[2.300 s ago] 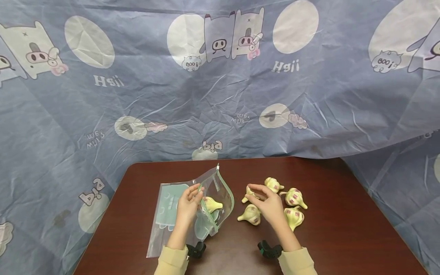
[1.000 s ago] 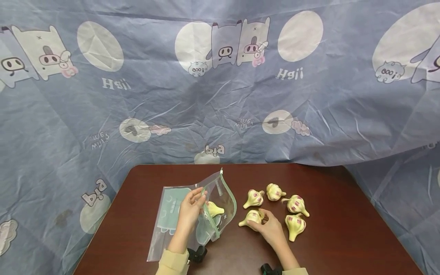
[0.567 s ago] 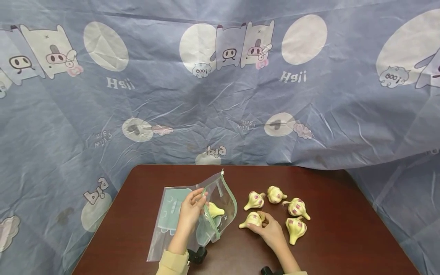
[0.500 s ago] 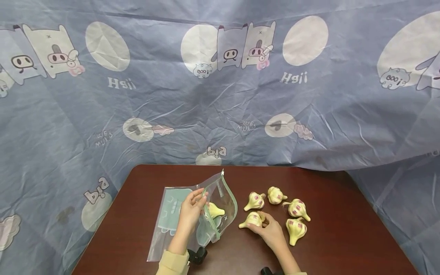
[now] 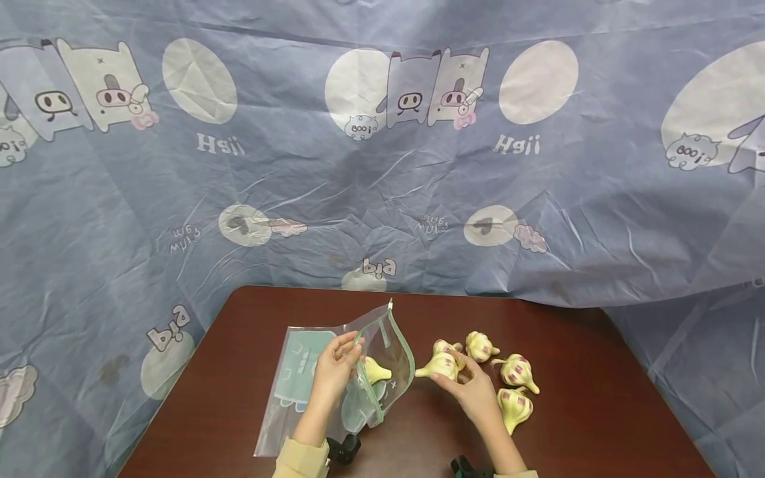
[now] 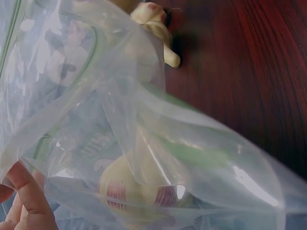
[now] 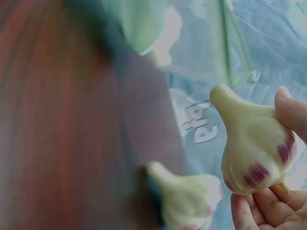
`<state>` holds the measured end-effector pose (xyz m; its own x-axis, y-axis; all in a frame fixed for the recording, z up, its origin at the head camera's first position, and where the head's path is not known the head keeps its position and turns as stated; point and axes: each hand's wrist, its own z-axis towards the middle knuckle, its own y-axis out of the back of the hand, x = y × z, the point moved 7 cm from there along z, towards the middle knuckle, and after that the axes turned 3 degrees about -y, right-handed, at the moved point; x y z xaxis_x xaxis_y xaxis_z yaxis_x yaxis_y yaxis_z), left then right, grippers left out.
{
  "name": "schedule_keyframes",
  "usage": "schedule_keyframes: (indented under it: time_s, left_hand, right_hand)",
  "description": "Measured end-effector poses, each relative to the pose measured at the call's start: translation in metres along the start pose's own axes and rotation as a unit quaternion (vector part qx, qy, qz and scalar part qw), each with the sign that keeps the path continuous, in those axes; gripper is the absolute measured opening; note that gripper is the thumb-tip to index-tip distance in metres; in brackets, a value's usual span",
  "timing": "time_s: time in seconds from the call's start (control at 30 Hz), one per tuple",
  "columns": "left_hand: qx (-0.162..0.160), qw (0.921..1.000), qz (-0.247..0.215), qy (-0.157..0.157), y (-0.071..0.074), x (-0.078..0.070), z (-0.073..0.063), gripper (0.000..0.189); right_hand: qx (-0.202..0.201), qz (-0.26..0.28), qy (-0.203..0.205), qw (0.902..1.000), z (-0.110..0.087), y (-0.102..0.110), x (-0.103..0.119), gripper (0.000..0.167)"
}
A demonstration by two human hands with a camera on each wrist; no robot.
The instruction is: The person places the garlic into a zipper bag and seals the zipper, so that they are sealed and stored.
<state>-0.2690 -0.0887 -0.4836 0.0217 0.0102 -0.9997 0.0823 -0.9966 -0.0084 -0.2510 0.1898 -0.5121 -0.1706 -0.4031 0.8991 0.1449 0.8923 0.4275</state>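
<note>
My left hand point(image 5: 336, 364) pinches the near edge of a clear zip bag point(image 5: 391, 358) with a green seal, its mouth gaping toward the right. Inside the bag lies a garlic bulb point(image 6: 139, 191), seen through the film in the left wrist view. My right hand point(image 5: 475, 392) holds another garlic bulb point(image 7: 256, 143) between thumb and fingers, its stem pointing at the bag's mouth. In the head view this bulb overlaps a garlic bulb point(image 5: 443, 346) behind it on the table.
More garlic bulbs lie to the right of my right hand: one at the back point(image 5: 480, 346), one further right point(image 5: 517, 372) and one nearer point(image 5: 514, 406). A flat bag with a teal print point(image 5: 299, 362) lies on the brown table point(image 5: 574, 372) at left. A patterned blue cloth point(image 5: 382, 166) hangs behind.
My right hand came down to the nearest garlic bulb, gripped it and has now raised it off the table. The left hand keeps the bag's mouth apart in the same place.
</note>
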Motion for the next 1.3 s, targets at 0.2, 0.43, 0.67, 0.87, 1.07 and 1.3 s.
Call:
schedule_keyframes:
  time_s: [0.2,0.43,0.67,0.87,1.07,1.3]
  left_hand:
    - [0.005,1.0,-0.005,-0.002,-0.001,0.0,0.0,0.043]
    - [-0.002,1.0,-0.005,0.001,-0.001,0.002,0.0,0.042]
    - [-0.001,1.0,-0.003,-0.001,-0.004,0.0,0.001,0.04]
    - [-0.005,0.9999,-0.002,-0.01,-0.004,-0.002,0.001,0.04]
    - [-0.009,0.9999,0.0,-0.007,-0.004,-0.001,0.001,0.041]
    - [-0.007,0.9999,-0.005,-0.015,-0.004,-0.004,0.0,0.04]
  right_hand:
    - [-0.009,0.019,0.033,0.9992,0.005,0.005,0.029,0.071]
    - [-0.017,0.045,0.043,0.9979,0.01,0.011,0.058,0.071]
    - [0.025,0.08,0.086,0.9927,0.006,-0.017,0.084,0.07]
    - [0.042,0.055,0.109,0.9916,0.002,-0.041,0.095,0.071]
    - [0.059,0.002,0.129,0.9899,0.001,-0.057,0.093,0.072]
    - [0.084,-0.083,0.198,0.973,-0.005,-0.072,0.096,0.069]
